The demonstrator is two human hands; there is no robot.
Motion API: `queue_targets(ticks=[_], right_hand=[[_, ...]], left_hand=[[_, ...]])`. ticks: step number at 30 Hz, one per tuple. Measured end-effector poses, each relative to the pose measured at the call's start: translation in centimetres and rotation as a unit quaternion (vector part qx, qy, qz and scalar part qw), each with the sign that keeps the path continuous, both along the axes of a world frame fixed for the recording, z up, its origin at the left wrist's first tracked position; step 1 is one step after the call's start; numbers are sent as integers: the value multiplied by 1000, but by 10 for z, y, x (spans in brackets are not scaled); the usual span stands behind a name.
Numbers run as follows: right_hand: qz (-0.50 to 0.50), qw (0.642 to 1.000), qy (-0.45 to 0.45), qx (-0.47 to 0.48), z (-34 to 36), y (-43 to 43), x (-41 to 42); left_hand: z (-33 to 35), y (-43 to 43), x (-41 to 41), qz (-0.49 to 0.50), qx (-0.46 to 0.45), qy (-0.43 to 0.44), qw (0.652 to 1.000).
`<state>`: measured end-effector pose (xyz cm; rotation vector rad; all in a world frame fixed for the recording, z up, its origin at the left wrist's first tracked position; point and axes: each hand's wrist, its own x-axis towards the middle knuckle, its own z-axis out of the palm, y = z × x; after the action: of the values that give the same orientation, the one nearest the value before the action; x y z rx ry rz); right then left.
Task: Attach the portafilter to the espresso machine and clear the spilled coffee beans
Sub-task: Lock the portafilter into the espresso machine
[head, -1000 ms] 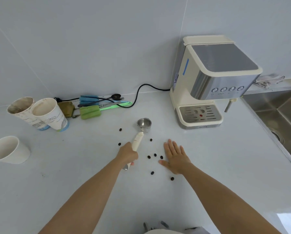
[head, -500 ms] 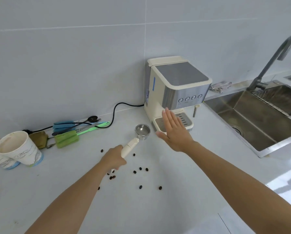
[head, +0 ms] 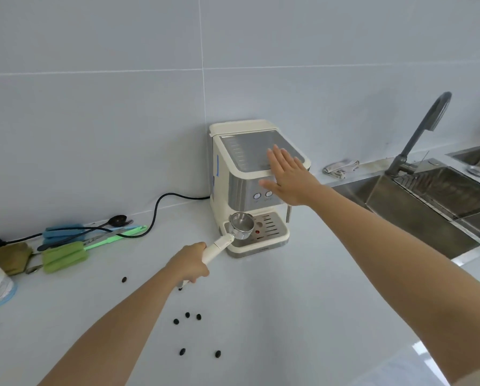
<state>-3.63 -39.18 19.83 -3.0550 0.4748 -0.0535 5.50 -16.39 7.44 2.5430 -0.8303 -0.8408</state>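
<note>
Portafilter (head: 240, 226) in left hand (head: 190, 264); six coffee beans (head: 187, 315) visible on counter (head: 289, 316).

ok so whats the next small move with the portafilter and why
Probably lift the portafilter up under the brew head: the left hand holds it over the drip tray, unattached, while the open right hand reaches the espresso machine, likely to brace it.
</note>
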Motion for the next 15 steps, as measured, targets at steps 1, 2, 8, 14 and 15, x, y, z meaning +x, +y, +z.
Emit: queue_targets(ticks=[1,2,8,14,15], right_hand=[[12,1000,7,3,0,-6,4],[22,1000,12,11,-1,-11,8],[101,994,27,7,2,-34,24],[139,990,29,-4,0,-44,33],[143,989,30,-3,-1,-45,34]], left_hand=[[0,-7,0,0,3,-1,1000],[0,-13,0,-1,6,-3,1000],[1,-43,3,2,18,-18,1000],[-3,-55,12,7,21,-20,1000],[-3,-56,13,7,19,-16,1000]])
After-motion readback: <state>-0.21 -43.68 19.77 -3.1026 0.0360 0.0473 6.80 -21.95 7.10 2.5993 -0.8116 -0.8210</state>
